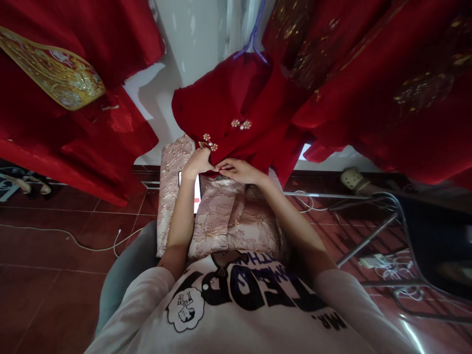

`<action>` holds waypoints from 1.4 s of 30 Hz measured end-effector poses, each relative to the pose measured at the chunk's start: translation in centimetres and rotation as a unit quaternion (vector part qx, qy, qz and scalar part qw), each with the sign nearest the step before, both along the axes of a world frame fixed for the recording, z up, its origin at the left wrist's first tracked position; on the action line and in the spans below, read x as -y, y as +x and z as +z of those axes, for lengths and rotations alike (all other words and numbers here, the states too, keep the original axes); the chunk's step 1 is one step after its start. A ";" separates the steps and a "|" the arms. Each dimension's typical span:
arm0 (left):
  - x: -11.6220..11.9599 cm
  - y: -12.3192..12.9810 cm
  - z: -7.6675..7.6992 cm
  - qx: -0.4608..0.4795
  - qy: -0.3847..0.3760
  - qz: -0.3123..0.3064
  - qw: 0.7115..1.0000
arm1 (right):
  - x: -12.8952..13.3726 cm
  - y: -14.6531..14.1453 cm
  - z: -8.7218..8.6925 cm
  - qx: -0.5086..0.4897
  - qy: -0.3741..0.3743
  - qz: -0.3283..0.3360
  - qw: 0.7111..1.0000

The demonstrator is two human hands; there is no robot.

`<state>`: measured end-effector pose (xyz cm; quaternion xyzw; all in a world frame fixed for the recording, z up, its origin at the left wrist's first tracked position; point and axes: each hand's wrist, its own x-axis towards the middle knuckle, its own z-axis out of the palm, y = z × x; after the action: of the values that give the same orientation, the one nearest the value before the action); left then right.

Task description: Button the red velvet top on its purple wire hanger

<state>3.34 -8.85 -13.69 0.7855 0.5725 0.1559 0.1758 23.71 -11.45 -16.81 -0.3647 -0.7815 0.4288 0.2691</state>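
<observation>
A red garment (pixel 221 98) with a V-shaped neck hangs in front of me from a purple hanger (pixel 254 42). Flower-shaped ornaments with pearl-like beads (pixel 241 124) decorate it. At its lower front edge, my left hand (pixel 200 162) is closed with thumb and fingers pinching the red cloth, just below a second ornament (pixel 209 142). From the other side my right hand (pixel 239 170) meets it, its fingertips pressed together on the same edge. Anything small between the fingertips is hidden. Pinkish brocade cloth (pixel 228 216) lies beneath both hands. A lit phone (pixel 197 196) is partly covered by my left forearm.
Red garments hang at the left (pixel 121 132) and right (pixel 368 113), some with gold decoration. A metal-framed chair (pixel 416 236) stands at the right, near tangled white cables (pixel 391 265). Another cable (pixel 84 247) runs across the tiled floor (pixel 51 285) at the left.
</observation>
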 end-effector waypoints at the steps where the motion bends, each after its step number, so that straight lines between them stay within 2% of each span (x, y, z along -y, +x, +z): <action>1: 0.0 0.0 0.1 0.005 -0.004 0.001 1.000 | 0.0 0.0 0.0 -0.001 -0.001 0.003 1.000; 5: 0.1 -0.4 0.8 0.033 -0.038 0.011 0.999 | 0.0 0.1 0.0 -0.005 -0.005 0.013 1.000; 11: -0.3 -1.6 0.4 0.127 -0.175 0.007 0.976 | 0.1 0.2 0.5 0.019 -0.006 -0.004 1.000; 17: -0.4 -1.8 0.3 0.112 -0.182 0.005 0.977 | 0.1 0.4 1.0 0.025 -0.006 -0.002 1.000; 20: 0.1 -1.4 0.8 0.192 -0.177 -0.034 0.965 | 0.2 0.5 1.3 0.032 -0.009 0.006 0.999; 22: 0.6 -1.1 1.3 0.269 -0.149 -0.065 0.949 | 0.3 0.6 1.6 0.036 -0.012 0.012 0.999; 24: 0.9 -1.0 1.8 0.330 -0.124 -0.071 0.933 | 0.5 0.7 1.8 0.041 -0.013 0.018 0.999; 27: 1.0 -1.2 2.2 0.415 -0.132 -0.006 0.900 | 0.6 0.7 2.2 0.056 -0.019 0.020 0.998; 29: 0.8 -1.4 2.0 0.473 -0.150 0.042 0.867 | 0.7 0.7 2.3 0.065 -0.023 0.017 0.997; 33: 0.2 -1.5 1.3 0.558 -0.158 0.077 0.811 | 0.8 0.6 2.6 0.079 -0.029 0.011 0.996; 35: 0.0 -1.2 1.1 0.557 -0.153 0.090 0.811 | 1.0 0.6 2.7 0.084 -0.034 0.009 0.996; 40: 0.1 -0.1 1.1 0.485 -0.085 0.157 0.856 | 1.2 0.8 3.2 0.106 -0.034 0.015 0.994; 42: 0.4 0.0 1.2 0.446 -0.095 0.142 0.878 | 1.2 1.0 3.4 0.125 -0.034 0.024 0.991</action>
<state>3.39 -9.27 -12.52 0.5226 0.5508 0.4583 0.4621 24.71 -12.63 -13.37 -0.4059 -0.8026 0.4119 0.1464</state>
